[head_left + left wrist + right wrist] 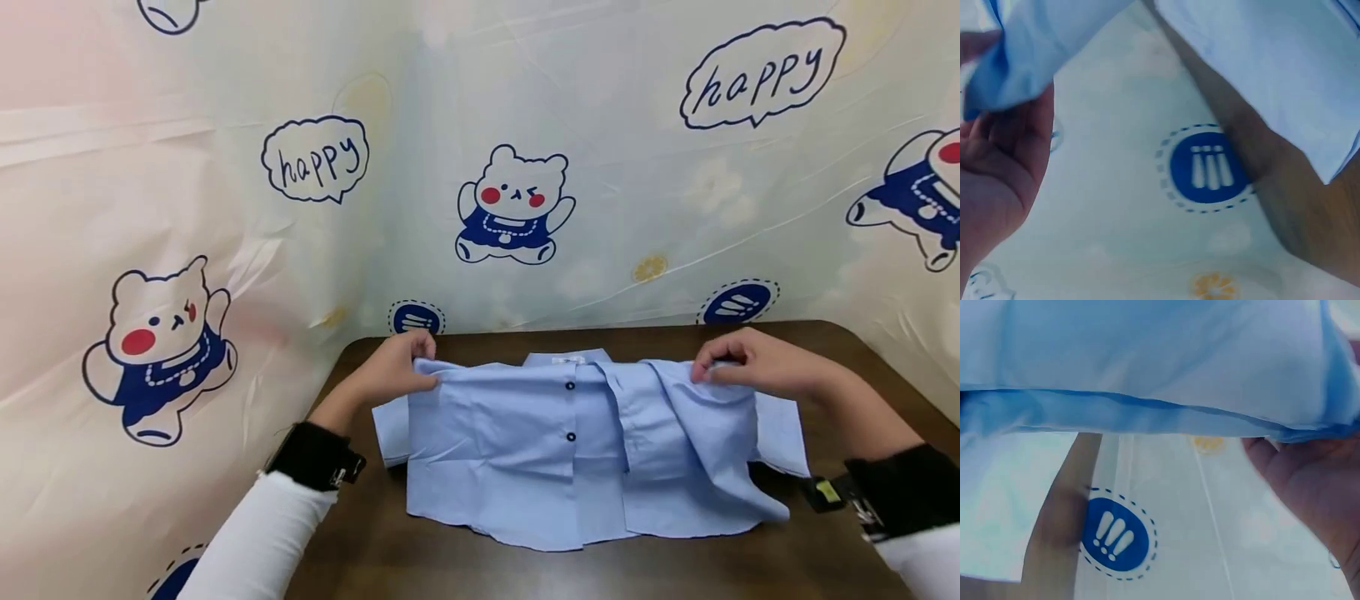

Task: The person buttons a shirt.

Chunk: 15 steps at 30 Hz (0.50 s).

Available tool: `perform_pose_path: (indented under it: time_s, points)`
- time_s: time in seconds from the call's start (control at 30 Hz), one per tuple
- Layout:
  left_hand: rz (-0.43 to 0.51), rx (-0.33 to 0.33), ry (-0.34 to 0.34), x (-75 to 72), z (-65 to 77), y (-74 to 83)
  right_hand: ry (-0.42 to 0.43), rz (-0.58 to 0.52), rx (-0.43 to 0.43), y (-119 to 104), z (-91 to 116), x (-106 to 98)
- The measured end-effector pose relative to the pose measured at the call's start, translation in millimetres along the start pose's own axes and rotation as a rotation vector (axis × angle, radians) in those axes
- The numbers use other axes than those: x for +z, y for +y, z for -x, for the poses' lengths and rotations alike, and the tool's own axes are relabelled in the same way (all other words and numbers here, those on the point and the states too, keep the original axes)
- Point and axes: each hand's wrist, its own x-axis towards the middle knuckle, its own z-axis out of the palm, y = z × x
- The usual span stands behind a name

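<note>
A light blue button-up shirt (517,450) with dark round buttons is held up off the table, its lower part hanging toward the front. My left hand (397,364) pinches its upper left corner between thumb and fingers; the left wrist view shows the cloth (1022,62) caught in that hand. At the upper right, my right hand (757,364) pinches the cloth in the same manner. Short sleeves stick out on both sides, and the collar (566,357) shows behind the top fold. In the right wrist view a layered edge of the shirt (1147,406) runs to the fingers.
The brown wooden table (360,550) has rounded far corners. Behind and to the left hangs a pale curtain (420,208) printed with bears and "happy" bubbles, close to the table's far edge. Black bands with small devices sit on both wrists.
</note>
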Motion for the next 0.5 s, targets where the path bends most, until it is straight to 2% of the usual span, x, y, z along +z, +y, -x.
perform_pose_path:
  time_s: [0.1,0.2,0.37,0.5]
  points:
    - [-0.058,-0.024,0.015,10.3,-20.4,-15.2,0.03,0.124,0.152,8,-24,2]
    - [-0.172,-0.054,-0.02,24.7,-40.7,-32.3,0.048,0.206,0.183,24,-51,13]
    - [-0.316,-0.186,-0.146,52.9,-64.6,-51.6,0.017,0.299,0.222,49,-85,34]
    - [-0.374,-0.291,-0.267,71.1,-69.7,-57.5,-0.022,0.344,0.296,60,-97,48]
